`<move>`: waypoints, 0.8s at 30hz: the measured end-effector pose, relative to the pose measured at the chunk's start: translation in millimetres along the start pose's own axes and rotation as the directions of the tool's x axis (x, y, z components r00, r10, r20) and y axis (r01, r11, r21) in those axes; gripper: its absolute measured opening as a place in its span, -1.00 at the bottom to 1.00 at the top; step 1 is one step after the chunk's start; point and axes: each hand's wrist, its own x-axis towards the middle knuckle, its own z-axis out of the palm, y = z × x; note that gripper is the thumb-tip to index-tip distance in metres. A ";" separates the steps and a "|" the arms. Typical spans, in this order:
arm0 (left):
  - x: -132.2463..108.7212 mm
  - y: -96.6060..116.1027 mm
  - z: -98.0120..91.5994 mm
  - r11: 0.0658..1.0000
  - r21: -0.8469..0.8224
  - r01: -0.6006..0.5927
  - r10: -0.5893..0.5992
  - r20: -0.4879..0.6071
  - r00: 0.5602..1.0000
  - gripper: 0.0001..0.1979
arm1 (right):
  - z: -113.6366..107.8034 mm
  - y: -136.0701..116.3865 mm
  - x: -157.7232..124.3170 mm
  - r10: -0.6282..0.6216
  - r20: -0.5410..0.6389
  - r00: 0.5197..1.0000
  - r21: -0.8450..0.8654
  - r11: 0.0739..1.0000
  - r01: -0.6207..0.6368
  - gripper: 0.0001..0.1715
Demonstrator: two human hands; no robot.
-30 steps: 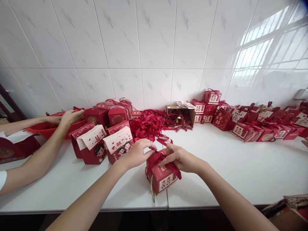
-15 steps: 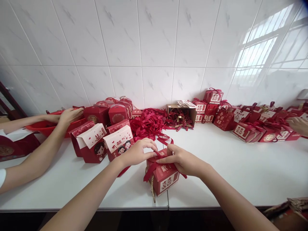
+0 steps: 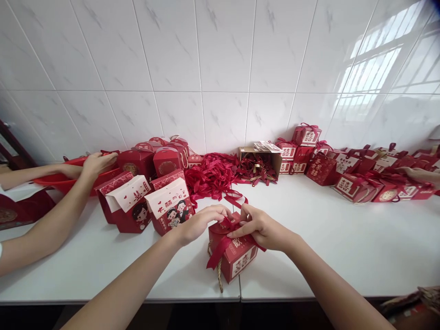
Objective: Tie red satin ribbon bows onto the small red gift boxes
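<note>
the left hand [image 3: 196, 224] and the right hand [image 3: 264, 230] meet fingertip to fingertip over the top of a small red gift box [image 3: 240, 261], which stands on the white table [image 3: 309, 247] directly beneath both hands, near the table's front edge. each hand is closed in a pinch on the red ribbon [image 3: 220, 251] at the box top; one ribbon tail hangs down the box face below the left hand, and a loop lies just beyond the fingertips. a twisted rope handle [image 3: 219, 280] dangles from the box on the near side of the left hand. judged step: the ribbon is being tied or drawn tight on top of the box, and the knot does not look finished. a further pull calls for even tension from both pinches and for the light box to be kept from tipping or sliding. beyond the left hand stand printed boxes [image 3: 170, 208] with a cartoon couple; farther beyond both hands lies a ribbon pile [image 3: 210, 176] beside an open carton [image 3: 261, 161]. well out from the right hand sit ribbon-tied boxes [image 3: 347, 185]. a co-worker's hand [image 3: 96, 162] rests at a red basin [image 3: 58, 183], far out from the left hand.
</note>
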 end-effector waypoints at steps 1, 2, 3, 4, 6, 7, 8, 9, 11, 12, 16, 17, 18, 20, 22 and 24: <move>0.4 -0.3 3.8 1.000 -0.007 -0.012 0.012 -0.013 1.000 -0.74 | 0.4 0.2 0.1 -0.003 -0.005 1.000 0.005 1.000 0.003 -0.42; 1.1 -1.0 8.3 1.000 -0.006 -0.026 0.025 -0.038 0.999 -0.77 | 0.6 0.3 0.1 -0.003 -0.007 1.000 0.008 1.000 0.003 -0.42; 2.1 -2.0 13.3 0.999 0.000 -0.036 0.036 -0.077 0.996 -0.78 | 0.8 0.2 0.1 -0.002 -0.007 1.000 0.009 1.000 0.002 -0.41; 3.4 -3.1 18.5 0.999 0.005 -0.039 0.040 -0.120 0.992 -0.78 | 0.8 0.0 0.0 -0.001 -0.004 1.000 0.009 1.000 0.001 -0.41; 6.2 -5.3 27.7 1.000 0.001 -0.025 0.025 -0.185 0.982 -0.78 | 0.6 -0.6 -0.2 -0.001 -0.003 1.000 0.008 1.000 0.001 -0.43; 7.4 -6.2 31.2 1.000 -0.009 -0.013 0.011 -0.198 0.980 -0.79 | 0.3 -1.0 -0.5 -0.004 -0.006 1.000 0.008 1.000 0.004 -0.45; 8.5 -7.0 33.8 1.000 -0.019 0.001 -0.004 -0.204 0.979 -0.81 | -0.1 -1.4 -0.8 -0.009 -0.013 1.000 0.011 1.000 0.009 -0.48; 9.3 -7.6 35.4 1.000 -0.025 0.010 -0.015 -0.206 0.978 -0.82 | -0.6 -1.9 -1.2 -0.016 -0.025 1.000 0.017 1.000 0.016 -0.50; 9.9 -8.5 36.5 1.000 -0.030 0.006 -0.012 -0.215 0.976 -0.84 | -2.0 -2.7 -2.3 -0.019 -0.059 0.998 0.043 0.999 0.022 -0.56; 9.9 -8.8 36.4 0.999 -0.034 -0.006 -0.002 -0.218 0.976 -0.84 | -2.8 -3.0 -2.9 -0.015 -0.082 0.997 0.060 0.998 0.020 -0.60; 9.0 -10.0 36.1 0.998 -0.053 -0.020 0.008 -0.220 0.975 -0.85 | -5.3 -2.8 -5.5 0.035 -0.159 0.987 0.103 0.994 -0.019 -0.77; 8.9 -10.3 36.4 0.999 -0.053 -0.014 0.002 -0.228 0.974 -0.85 | -5.6 -2.3 -6.1 0.047 -0.172 0.984 0.106 0.994 -0.029 -0.79; 8.9 -10.4 36.8 0.999 -0.052 -0.007 -0.005 -0.237 0.972 -0.85 | -5.7 -1.8 -6.6 0.058 -0.181 0.982 0.110 0.993 -0.039 -0.81; 8.9 -10.4 37.8 0.999 -0.053 -0.001 -0.012 -0.246 0.969 -0.85 | -5.7 -0.8 -7.6 0.074 -0.204 0.976 0.120 0.992 -0.051 -0.82; 9.0 -10.2 38.6 0.999 -0.052 0.000 -0.013 -0.247 0.969 -0.85 | -5.2 -0.1 -8.4 0.086 -0.231 0.969 0.140 0.989 -0.054 -0.82; 9.1 -10.1 39.4 0.999 -0.049 0.007 -0.019 -0.249 0.968 -0.85 | -4.2 0.7 -9.3 0.107 -0.254 0.961 0.169 0.983 -0.064 -0.82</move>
